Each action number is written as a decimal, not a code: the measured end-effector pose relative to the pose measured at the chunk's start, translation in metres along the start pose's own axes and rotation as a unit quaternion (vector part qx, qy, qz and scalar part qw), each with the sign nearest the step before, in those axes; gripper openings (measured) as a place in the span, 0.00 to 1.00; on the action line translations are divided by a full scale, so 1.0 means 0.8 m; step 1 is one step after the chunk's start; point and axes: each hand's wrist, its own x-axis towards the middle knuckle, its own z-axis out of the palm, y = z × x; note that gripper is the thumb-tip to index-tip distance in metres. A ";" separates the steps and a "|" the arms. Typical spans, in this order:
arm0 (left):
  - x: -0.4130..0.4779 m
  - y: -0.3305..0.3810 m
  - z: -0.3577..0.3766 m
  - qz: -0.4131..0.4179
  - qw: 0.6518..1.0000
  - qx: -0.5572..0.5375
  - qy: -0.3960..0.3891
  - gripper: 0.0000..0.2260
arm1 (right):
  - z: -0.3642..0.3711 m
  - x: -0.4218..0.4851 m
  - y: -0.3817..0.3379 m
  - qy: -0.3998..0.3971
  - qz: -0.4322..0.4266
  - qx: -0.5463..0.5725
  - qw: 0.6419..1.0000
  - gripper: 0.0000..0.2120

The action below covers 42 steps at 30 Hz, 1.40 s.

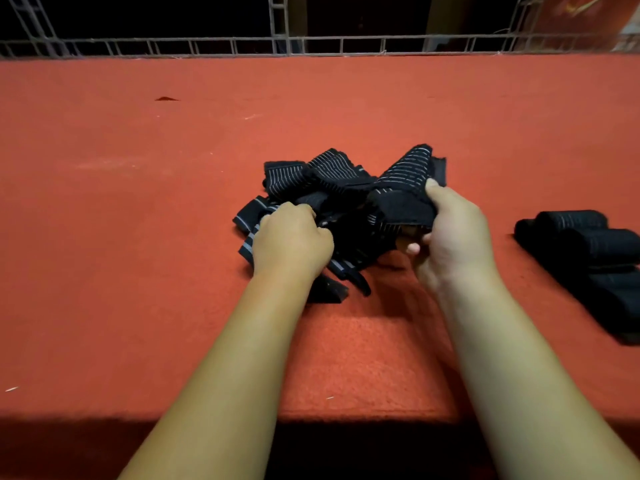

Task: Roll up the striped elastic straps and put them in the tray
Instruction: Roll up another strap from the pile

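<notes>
Striped elastic straps (332, 188) lie in one loose, tangled pile mid-bench (138, 202); none is being rolled yet. R hand (453, 233), at the pile's right edge, pinches a lifted strap end (405, 188), thumb on top, fingers curled under. L hand (292, 237), at the pile's near-left side, has its fingers curled down into the fabric and grips some of it; which strap, can't tell.

Risks, as I judge them:
- Straps overlap and cross, so pulling one prob. drags others along, maybe toward the near bench edge.
- Elastic may stretch under the pull, then snap back and slip the pinch.
- A slack start gives a loose roll that uncoils once let go.
- A wide sweep right of the pile could knock the rolled straps (588, 244) lying there.

Counts:
- Hands: 2, both on the pile.
- Loose pile: 1. Straps in it: several, too tangled to count.
- Rolls right of the pile: at least 3, row cut by the frame edge.
- Tray: not clearly seen; a dark base under the rolls may be it.
- Metal grid rail (311, 46): 1, beyond the pile at the bench's far side.
</notes>
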 end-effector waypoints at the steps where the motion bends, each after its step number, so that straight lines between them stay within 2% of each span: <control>1: -0.001 0.007 -0.010 -0.005 1.000 -0.029 0.009 0.08 | -0.001 0.002 -0.001 -0.016 0.001 -0.010 1.000 0.07; 3: 0.001 0.018 -0.018 0.042 0.993 -0.108 0.019 0.11 | -0.003 0.003 0.000 -0.052 0.011 -0.052 0.997 0.08; 5: 0.001 0.023 -0.018 0.145 0.978 -0.150 0.023 0.22 | -0.003 0.000 0.001 -0.090 0.024 -0.084 0.992 0.09; 7: 0.004 0.021 -0.011 0.186 0.968 -0.161 0.049 0.29 | -0.002 -0.004 -0.001 -0.110 0.036 -0.095 0.989 0.11; 12: 0.016 0.011 -0.012 0.159 0.973 -0.154 0.060 0.19 | -0.007 -0.003 -0.009 -0.134 0.031 -0.108 0.985 0.16; 15: 0.012 0.010 -0.016 0.065 0.961 -0.258 0.068 0.20 | -0.009 -0.001 -0.009 -0.106 0.010 -0.121 0.987 0.17; 18: 0.011 0.007 -0.010 -0.081 0.918 -0.388 0.020 0.19 | -0.011 0.002 -0.002 -0.051 -0.004 -0.097 0.994 0.16; 20: 0.016 0.008 -0.004 -0.160 0.893 -0.419 -0.017 0.13 | -0.010 0.001 0.004 -0.042 -0.015 -0.093 0.995 0.16; 22: 0.021 0.005 -0.001 -0.255 0.837 -0.485 -0.017 0.07 | -0.010 -0.001 0.005 -0.031 -0.005 -0.068 0.997 0.14; 23: 0.024 0.001 -0.001 -0.280 0.807 -0.519 -0.002 0.08 | -0.013 -0.001 0.000 -0.010 0.011 -0.034 0.999 0.14; 24: 0.027 -0.008 0.000 -0.290 0.793 -0.536 0.010 0.08 | -0.017 0.001 -0.008 0.014 0.021 0.003 1.000 0.14; 27: 0.025 -0.029 -0.005 -0.275 0.842 -0.465 0.007 0.04 | -0.036 0.010 -0.036 0.040 -0.012 -0.001 0.999 0.15; 28: 0.024 -0.032 -0.005 -0.262 0.856 -0.445 -0.004 0.06 | -0.040 0.009 -0.040 0.034 -0.018 -0.017 0.999 0.15; 31: 0.017 -0.016 -0.010 -0.184 0.914 -0.361 -0.027 0.19 | -0.033 -0.002 -0.034 -0.032 -0.005 -0.025 0.999 0.11; 34: 0.012 -0.001 -0.014 -0.132 0.955 -0.260 -0.051 0.21 | -0.021 -0.008 -0.022 -0.120 0.015 0.025 0.992 0.04; 36: 0.011 0.002 -0.013 -0.125 0.942 -0.297 -0.090 0.17 | -0.018 -0.008 -0.018 -0.162 0.018 0.045 0.986 0.03; 39: 0.007 0.011 -0.012 -0.114 0.888 -0.422 -0.143 0.08 | -0.022 -0.009 -0.015 -0.218 0.026 0.018 0.975 0.06; 42: 0.010 0.013 -0.019 -0.095 0.883 -0.438 -0.138 0.09 | -0.026 -0.007 -0.010 -0.221 0.041 -0.004 0.974 0.06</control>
